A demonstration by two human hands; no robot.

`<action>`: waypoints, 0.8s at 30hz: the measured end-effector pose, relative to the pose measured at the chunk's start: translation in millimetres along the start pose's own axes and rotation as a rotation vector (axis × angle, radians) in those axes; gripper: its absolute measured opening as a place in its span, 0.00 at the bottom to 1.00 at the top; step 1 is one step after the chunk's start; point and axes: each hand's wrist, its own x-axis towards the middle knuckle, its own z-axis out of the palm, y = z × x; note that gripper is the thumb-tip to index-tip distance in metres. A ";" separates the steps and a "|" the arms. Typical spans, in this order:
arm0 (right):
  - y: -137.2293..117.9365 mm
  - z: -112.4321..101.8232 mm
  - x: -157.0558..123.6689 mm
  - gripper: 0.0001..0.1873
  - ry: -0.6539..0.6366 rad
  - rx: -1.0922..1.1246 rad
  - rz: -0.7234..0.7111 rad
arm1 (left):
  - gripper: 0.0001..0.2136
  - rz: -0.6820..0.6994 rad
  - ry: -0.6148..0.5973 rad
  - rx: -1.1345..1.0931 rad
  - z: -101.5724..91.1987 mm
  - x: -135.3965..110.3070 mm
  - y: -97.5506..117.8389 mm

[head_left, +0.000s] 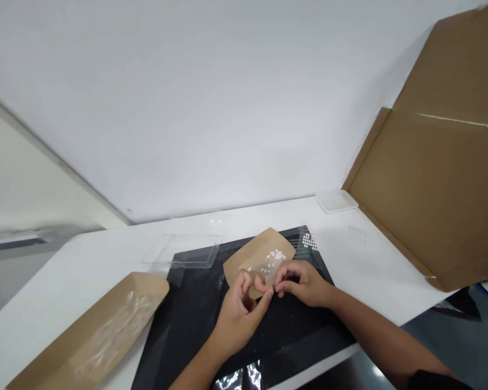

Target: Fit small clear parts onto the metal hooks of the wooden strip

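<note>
My left hand (pixel 244 309) and my right hand (pixel 300 283) meet fingertip to fingertip over the near edge of a small brown paper tray (pixel 244 257). Both are pinched closed. Whatever lies between the fingertips is too small to name. Inside the tray are several small white pieces (pixel 274 259), scattered toward its right side. Under the tray and my hands lies a black mat (pixel 187 325). A clear sheet with white round dots (pixel 311 242) rests at the mat's far right corner, just beyond my right hand.
To the left, a longer brown paper tray (pixel 44 360) holds clear plastic bags (pixel 117 330). A clear plastic lid (pixel 183 250) overlaps the mat's far left corner. At the back stands a shallow white container (pixel 336 201), beside a large open cardboard box (pixel 427 200). Shiny clear packets (pixel 254 375) lie at the mat's front.
</note>
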 end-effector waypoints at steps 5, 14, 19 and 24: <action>-1.7 5.4 -3.3 0.17 -0.073 0.114 0.047 | 0.23 0.049 -0.049 -0.125 1.5 2.1 1.3; -1.5 10.6 -3.4 0.23 -0.139 0.300 0.116 | 0.22 0.039 -0.205 -0.326 2.4 -3.6 9.9; -4.6 12.9 -4.8 0.23 -0.133 0.303 0.110 | 0.24 0.066 -0.201 -0.343 2.7 -4.1 11.2; -14.4 15.1 -10.9 0.20 -0.141 0.298 0.012 | 0.24 0.080 -0.234 -0.361 2.7 -3.2 13.4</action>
